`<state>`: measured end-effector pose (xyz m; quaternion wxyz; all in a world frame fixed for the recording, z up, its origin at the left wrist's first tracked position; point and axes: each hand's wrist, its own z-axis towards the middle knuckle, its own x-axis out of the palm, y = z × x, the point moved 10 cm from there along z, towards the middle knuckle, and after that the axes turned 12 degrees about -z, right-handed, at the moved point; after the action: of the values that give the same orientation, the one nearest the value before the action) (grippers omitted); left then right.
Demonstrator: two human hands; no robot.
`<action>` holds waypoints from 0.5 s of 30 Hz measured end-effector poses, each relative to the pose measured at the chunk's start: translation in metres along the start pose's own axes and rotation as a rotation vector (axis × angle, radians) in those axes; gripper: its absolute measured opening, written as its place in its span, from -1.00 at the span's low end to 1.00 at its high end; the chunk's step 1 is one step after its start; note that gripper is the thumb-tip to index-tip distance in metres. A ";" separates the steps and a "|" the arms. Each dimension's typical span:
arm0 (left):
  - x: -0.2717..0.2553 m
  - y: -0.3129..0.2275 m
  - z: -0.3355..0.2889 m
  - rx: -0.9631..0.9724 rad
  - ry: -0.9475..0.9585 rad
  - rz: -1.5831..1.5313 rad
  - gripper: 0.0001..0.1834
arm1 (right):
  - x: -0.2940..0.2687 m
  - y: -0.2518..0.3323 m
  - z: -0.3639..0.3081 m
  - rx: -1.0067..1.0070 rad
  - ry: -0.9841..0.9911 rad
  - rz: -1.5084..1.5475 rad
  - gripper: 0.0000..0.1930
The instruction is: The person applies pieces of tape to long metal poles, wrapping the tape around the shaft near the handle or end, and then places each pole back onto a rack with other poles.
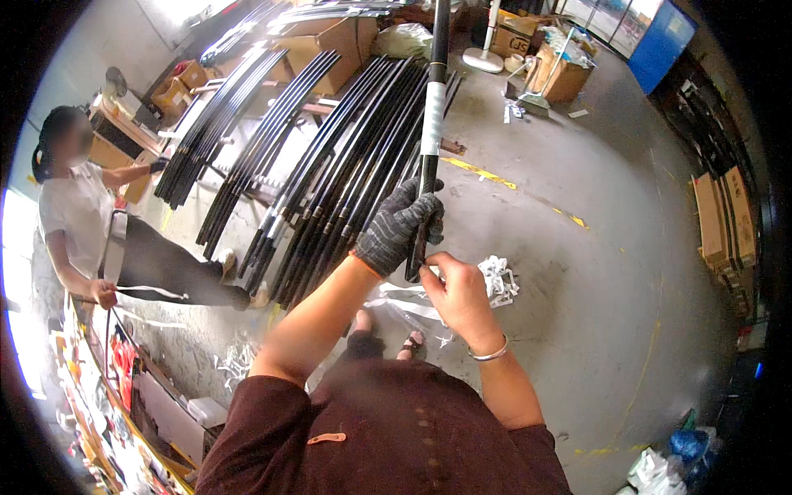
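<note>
Clearly, the gloved left hand (398, 224) has its fingers wrapped around the black pole (429, 167) just above its lower end; the right hand (459, 299) has fingers at that end's right side, their grip unclear.

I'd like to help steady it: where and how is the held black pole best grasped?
Probably around the black pole beyond its white band, coming from the right. Long and slim, it suits wrapping; that stretch looks free, while the left grip encircles it closer in and the right grip is at its near end.
</note>
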<state>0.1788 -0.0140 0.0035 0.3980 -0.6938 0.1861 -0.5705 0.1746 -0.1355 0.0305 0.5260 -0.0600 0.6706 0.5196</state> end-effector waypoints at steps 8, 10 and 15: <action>0.028 0.011 -0.008 0.076 -0.088 -0.005 -0.76 | -0.020 0.001 -0.013 -0.157 -0.166 -0.251 -0.92; 0.031 0.005 -0.008 0.115 -0.084 0.020 -0.64 | -0.022 0.008 -0.013 -0.225 -0.184 -0.199 -0.93; 0.042 -0.017 -0.016 0.124 -0.052 0.073 -0.45 | -0.023 -0.016 -0.027 0.010 -0.022 0.350 -0.84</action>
<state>0.1717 -0.0389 0.0443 0.4657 -0.6753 0.1651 -0.5477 0.1772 -0.1732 0.0355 0.4351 0.0659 0.6675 0.6007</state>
